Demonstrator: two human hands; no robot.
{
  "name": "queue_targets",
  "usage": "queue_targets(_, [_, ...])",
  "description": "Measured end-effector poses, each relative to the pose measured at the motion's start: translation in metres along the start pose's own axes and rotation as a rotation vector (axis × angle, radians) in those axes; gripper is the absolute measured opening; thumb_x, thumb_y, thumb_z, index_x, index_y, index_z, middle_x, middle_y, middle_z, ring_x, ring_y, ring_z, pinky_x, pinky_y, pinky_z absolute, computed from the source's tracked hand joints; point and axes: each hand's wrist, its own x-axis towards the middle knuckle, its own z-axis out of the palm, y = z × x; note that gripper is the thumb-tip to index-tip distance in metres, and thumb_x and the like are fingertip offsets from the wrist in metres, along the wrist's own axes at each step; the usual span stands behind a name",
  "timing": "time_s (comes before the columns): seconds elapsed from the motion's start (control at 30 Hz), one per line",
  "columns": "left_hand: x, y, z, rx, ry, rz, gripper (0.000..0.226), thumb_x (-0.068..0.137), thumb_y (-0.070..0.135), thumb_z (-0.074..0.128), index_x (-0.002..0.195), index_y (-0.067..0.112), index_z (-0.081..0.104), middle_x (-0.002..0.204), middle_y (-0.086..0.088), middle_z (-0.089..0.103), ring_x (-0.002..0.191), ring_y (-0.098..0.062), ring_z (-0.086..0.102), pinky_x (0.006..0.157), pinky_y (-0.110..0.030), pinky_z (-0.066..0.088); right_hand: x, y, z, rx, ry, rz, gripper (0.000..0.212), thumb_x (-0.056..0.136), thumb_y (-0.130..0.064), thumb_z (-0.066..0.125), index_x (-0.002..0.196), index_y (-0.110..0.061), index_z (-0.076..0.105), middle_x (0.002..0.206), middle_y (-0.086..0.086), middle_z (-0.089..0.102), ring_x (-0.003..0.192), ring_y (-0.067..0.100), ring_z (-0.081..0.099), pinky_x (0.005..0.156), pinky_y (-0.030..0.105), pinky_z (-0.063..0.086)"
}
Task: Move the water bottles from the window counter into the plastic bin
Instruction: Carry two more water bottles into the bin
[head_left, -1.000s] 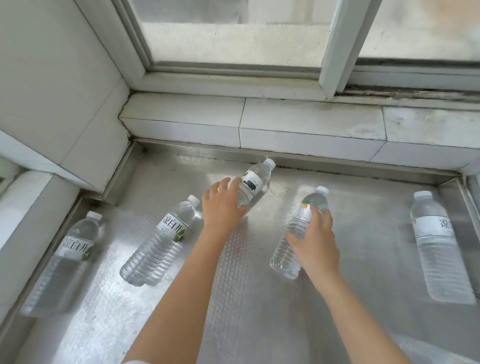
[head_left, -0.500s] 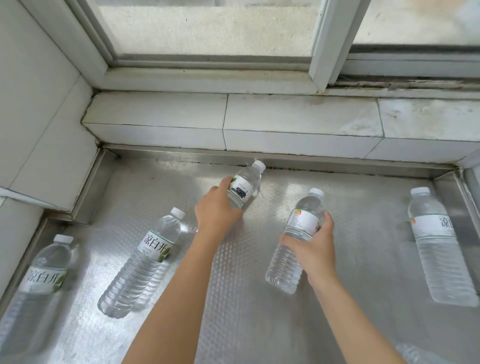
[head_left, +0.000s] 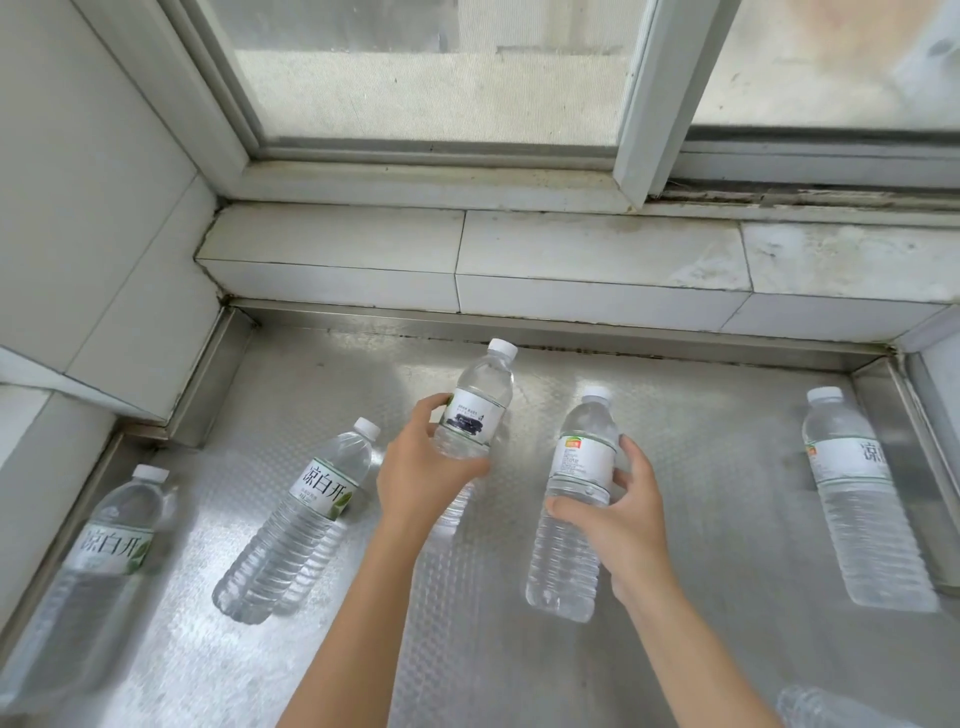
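Observation:
My left hand (head_left: 423, 475) grips a small clear bottle with a dark-printed label (head_left: 478, 410), lifted and tilted with its white cap pointing away. My right hand (head_left: 618, 519) holds a taller bottle with an orange-marked white label (head_left: 576, 483) around its middle, also raised off the steel counter (head_left: 701, 467). Three more bottles lie on the counter: one with a green-leaf label (head_left: 306, 514) left of my left arm, one at the far left (head_left: 98, 566), and one at the far right (head_left: 857, 493). The plastic bin is out of view.
The counter is a patterned steel tray with raised edges, bounded by a white tiled sill (head_left: 571, 270) and window frame (head_left: 644, 104) behind and a tiled wall (head_left: 93, 208) at left. Part of another bottle (head_left: 826, 709) shows at the bottom right edge.
My left hand closed around the small bottle and lifted it. My right hand raised its bottle as well. The view shifted between frames and has now tilted up.

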Motion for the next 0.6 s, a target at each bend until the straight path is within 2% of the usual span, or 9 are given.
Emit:
queue_targets(0.1, [-0.024, 0.005, -0.008, -0.096, 0.038, -0.015, 0.075, 0.059, 0.026, 0.087, 0.119, 0.049, 0.049, 0.091, 0.019, 0.062, 0.081, 0.005, 0.060, 0.077, -0.033, 0.052, -0.014, -0.009, -0.006, 0.007, -0.031, -0.051, 0.106, 0.054, 0.001, 0.085, 0.138, -0.040, 0.034, 0.113, -0.013, 0.055, 0.095, 0.009, 0.063, 0.080, 0.040, 0.056])
queue_targets(0.2, [-0.050, 0.010, -0.015, -0.193, 0.070, 0.003, 0.074, 0.057, 0.027, 0.089, 0.113, 0.053, 0.048, 0.096, 0.017, 0.067, 0.089, 0.007, 0.060, 0.082, -0.031, 0.051, -0.034, -0.022, -0.016, 0.022, -0.054, -0.115, 0.103, 0.056, 0.002, 0.085, 0.136, -0.042, 0.036, 0.112, -0.017, 0.054, 0.088, 0.004, 0.064, 0.074, 0.033, 0.055])
queue_targets(0.3, [-0.078, 0.018, -0.022, -0.303, 0.108, 0.017, 0.078, 0.052, 0.029, 0.090, 0.117, 0.050, 0.052, 0.099, 0.013, 0.072, 0.096, -0.004, 0.067, 0.088, -0.038, 0.055, -0.056, -0.031, -0.027, 0.026, -0.078, -0.184, 0.103, 0.055, 0.001, 0.086, 0.134, -0.043, 0.037, 0.115, -0.017, 0.054, 0.079, 0.000, 0.065, 0.069, 0.029, 0.054])
queue_targets(0.47, [-0.129, 0.033, -0.035, -0.439, 0.160, 0.060, 0.082, 0.048, 0.024, 0.090, 0.120, 0.043, 0.056, 0.100, 0.006, 0.075, 0.089, -0.011, 0.073, 0.088, -0.046, 0.057, -0.096, -0.042, -0.045, 0.031, -0.116, -0.286, 0.104, 0.054, -0.002, 0.088, 0.134, -0.045, 0.037, 0.119, -0.018, 0.053, 0.083, 0.001, 0.064, 0.077, 0.037, 0.057])
queue_targets(0.6, [-0.172, 0.039, -0.046, -0.474, 0.202, 0.095, 0.080, 0.046, 0.026, 0.090, 0.115, 0.048, 0.057, 0.099, 0.003, 0.076, 0.089, -0.015, 0.074, 0.089, -0.048, 0.056, -0.125, -0.050, -0.062, 0.043, -0.169, -0.362, 0.103, 0.053, -0.002, 0.089, 0.129, -0.050, 0.038, 0.118, -0.019, 0.054, 0.087, 0.000, 0.063, 0.074, 0.030, 0.055])
